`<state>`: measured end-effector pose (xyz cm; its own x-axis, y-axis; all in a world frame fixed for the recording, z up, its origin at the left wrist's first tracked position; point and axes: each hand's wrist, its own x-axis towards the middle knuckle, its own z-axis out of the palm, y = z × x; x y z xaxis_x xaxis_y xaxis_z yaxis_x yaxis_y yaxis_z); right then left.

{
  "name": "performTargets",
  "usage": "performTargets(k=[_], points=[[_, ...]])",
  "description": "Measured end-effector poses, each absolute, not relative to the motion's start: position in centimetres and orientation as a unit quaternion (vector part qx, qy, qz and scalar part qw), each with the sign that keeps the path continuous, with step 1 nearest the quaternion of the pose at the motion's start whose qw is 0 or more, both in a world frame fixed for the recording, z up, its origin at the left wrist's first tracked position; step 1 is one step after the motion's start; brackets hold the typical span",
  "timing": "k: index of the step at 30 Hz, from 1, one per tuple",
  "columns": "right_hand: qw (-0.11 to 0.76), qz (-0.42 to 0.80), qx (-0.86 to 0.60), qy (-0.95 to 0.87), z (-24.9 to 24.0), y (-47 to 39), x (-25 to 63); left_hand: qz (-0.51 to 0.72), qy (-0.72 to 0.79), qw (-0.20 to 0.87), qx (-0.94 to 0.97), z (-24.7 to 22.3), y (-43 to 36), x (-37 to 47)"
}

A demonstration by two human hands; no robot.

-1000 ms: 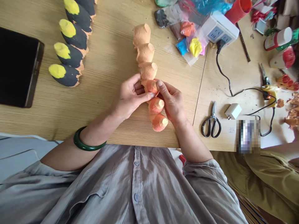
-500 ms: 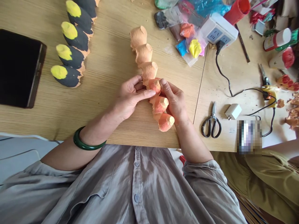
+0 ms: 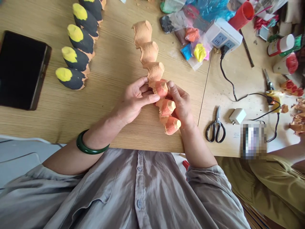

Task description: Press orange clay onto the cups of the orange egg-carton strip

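Note:
Between my hands is an orange egg carton strip (image 3: 156, 70), a row of several cups running away from me. Its three nearest cups are covered in a redder orange layer with pale tips; the farther ones are plain light orange. My left hand (image 3: 137, 100) grips the strip from the left, thumb against the fourth cup. From the right, my right hand (image 3: 179, 103) holds the same cup, its thumb at the cup's upper side and its other fingers partly hidden behind the strip. At the upper left lies a black-and-yellow egg carton strip (image 3: 79, 60), untouched.
A black tablet (image 3: 22, 70) lies at the left. Bags of coloured clay (image 3: 199, 52) and a white power strip (image 3: 224, 35) are at the upper right. Scissors (image 3: 216, 125), a white charger (image 3: 237, 116) and a glue gun (image 3: 274, 97) lie right. Another person's leg (image 3: 276, 184) shows lower right.
The orange strip has shifted slightly right with both hands, and its far end is tipped up nearer the camera. Both hands keep their hold.

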<state>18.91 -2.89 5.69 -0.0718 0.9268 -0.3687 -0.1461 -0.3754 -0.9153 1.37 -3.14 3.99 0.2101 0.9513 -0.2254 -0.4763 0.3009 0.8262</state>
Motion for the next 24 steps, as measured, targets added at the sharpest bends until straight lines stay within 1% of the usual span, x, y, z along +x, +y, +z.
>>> performTargets(k=[8,15,24], points=[[0.405,0.649,-0.535,-0.359,5.38,-3.03,18.83,0.500,0.389,0.714,0.298,3.54,-3.29,0.99],[0.446,0.649,-0.504,-0.355,5.38,-3.21,19.01,0.523,0.364,0.714,0.291,3.85,-3.16,1.14],[0.427,0.646,-0.510,-0.374,5.56,-3.30,18.99,0.543,0.350,0.706,0.290,4.30,-3.35,1.26]])
